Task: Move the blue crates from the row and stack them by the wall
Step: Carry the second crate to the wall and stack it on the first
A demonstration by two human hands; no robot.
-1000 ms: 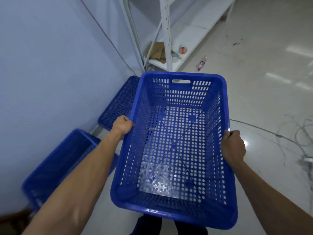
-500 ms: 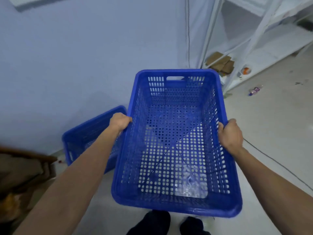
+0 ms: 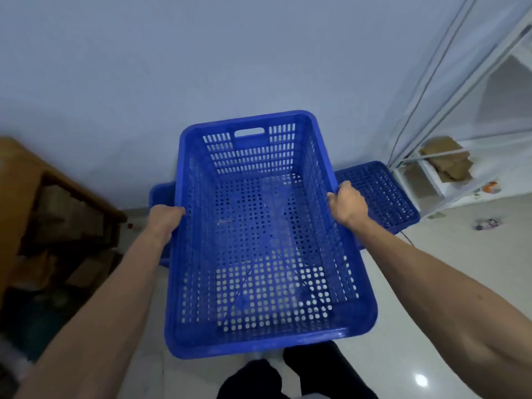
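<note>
Out beyond our left grip stood a wooden cabinet [image 3: 23, 197], too blurred for us to name what it held. Our left hand [image 3: 165, 218] was wrapped over the left long rim of the blue crate [image 3: 259, 243], roughly midway along that side. Just past that hand and lower down, the corner of a second crate [image 3: 161, 194] showed on the floor by the wall [image 3: 201, 67], mostly hidden under the one we carried. Between our two grips the carried crate hung clear of the floor, empty, its slotted handle end pointing at the wall. We judged it light and stiff: perforated plastic that should not sag, though its smooth rims might slide in a slack hold. Mid-side rims seemed the best purchase for a level carry and set-down. Our right hand [image 3: 347, 207] clasped the opposite rim, fingers hooked over the edge. Beyond that grip a third crate [image 3: 380, 194] lay on the floor, just beside a white rack [image 3: 426, 168].
</note>
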